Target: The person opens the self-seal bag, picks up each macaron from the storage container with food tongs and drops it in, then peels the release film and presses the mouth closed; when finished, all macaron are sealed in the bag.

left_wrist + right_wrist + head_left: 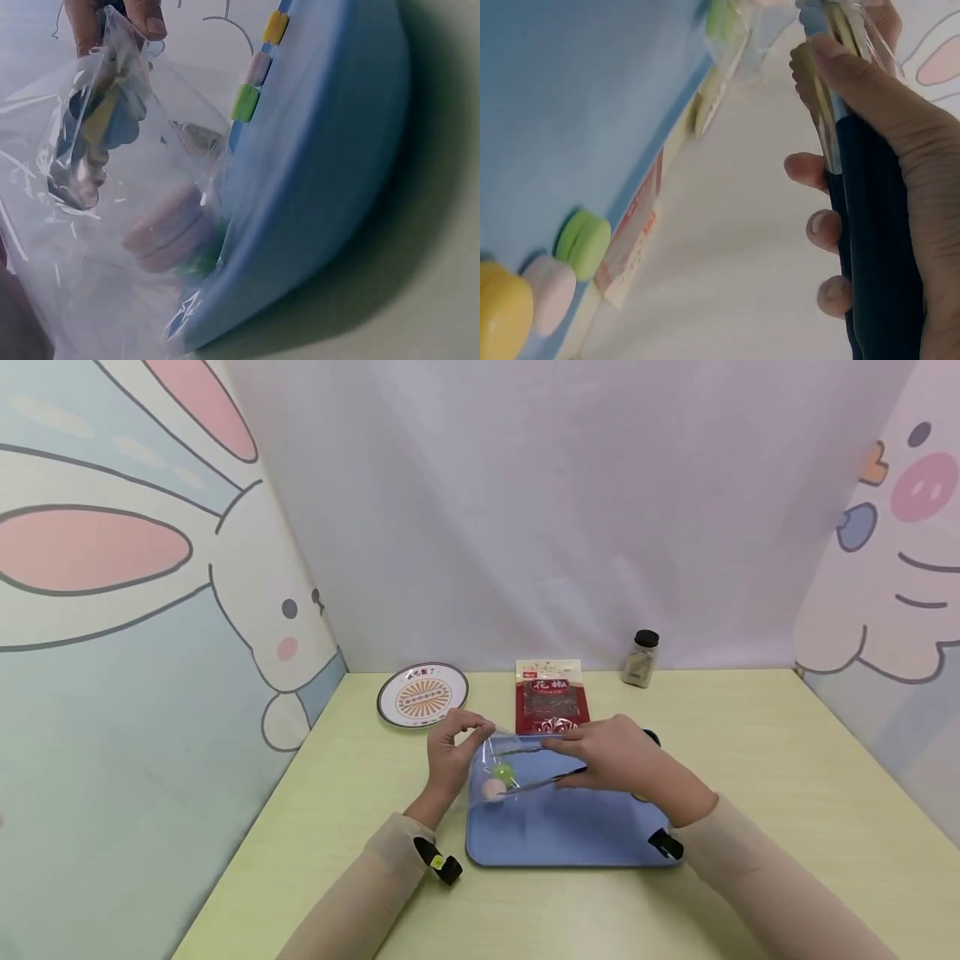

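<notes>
My left hand [452, 760] pinches the edge of a clear plastic bag [82, 270] above the left part of a blue tray [573, 847]. A pink macaron [166, 232] and a green macaron [503, 773] lie low in the bag. My right hand [615, 758] grips dark-handled metal tongs [877, 232], with thumb and fingers round the handles. Through the plastic, the scalloped heads of the tongs show at the bag's mouth, holding no macaron. Yellow [504, 319], pink [551, 294] and green [583, 244] macarons sit in a row on the tray, near its right side.
Behind the tray lies a red spice packet [552, 702]. A patterned plate [390, 697] is at the back left, and a small jar with a black lid [640, 662] stands at the back right. Cloth walls [525, 527] close off the table's back and sides.
</notes>
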Motion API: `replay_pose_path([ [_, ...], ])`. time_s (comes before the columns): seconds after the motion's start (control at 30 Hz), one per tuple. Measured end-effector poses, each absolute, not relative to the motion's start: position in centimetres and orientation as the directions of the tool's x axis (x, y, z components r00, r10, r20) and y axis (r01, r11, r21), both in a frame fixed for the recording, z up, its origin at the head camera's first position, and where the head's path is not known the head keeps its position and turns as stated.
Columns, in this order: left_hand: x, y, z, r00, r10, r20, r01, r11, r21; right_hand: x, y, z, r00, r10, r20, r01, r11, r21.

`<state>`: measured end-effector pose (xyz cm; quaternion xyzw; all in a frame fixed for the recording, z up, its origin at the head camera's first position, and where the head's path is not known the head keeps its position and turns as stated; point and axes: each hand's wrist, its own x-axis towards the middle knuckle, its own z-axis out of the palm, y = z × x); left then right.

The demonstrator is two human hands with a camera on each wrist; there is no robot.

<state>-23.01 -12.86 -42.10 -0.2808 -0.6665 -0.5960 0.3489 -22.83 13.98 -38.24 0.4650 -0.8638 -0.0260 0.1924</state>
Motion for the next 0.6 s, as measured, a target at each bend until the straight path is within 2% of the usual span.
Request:
replay_pose_path([
  [0.1,-22.9,-12.7,-42.2,-0.601,-0.041,0.798,0.789,0.134,0.600,-22.7,14.4,-38.2,-0.457,-0.820,0.345,-0.782,0.555,0.284],
  [0.3,-22.5,-12.4,-42.2,-0.600,-0.028,0.800,0.792,0.124,0.598,-22.9,12.4,-39.7,-0.258,-0.864,0.432,-0.734,0.466,0.493],
  [0.37,-22.4,-12.3,-42.2,-0.596,-0.014,0.803,0.796,0.117,0.593,-23.0,11.5,-40.3,-0.212,-0.860,0.465,-0.702,0.465,0.539],
  [0.6,-22.5,-12.6,-41.6,-0.592,-0.030,0.805,0.798,0.122,0.591,-23.4,10.9,-41.1,-0.193,-0.750,0.633,-0.608,0.598,0.523],
])
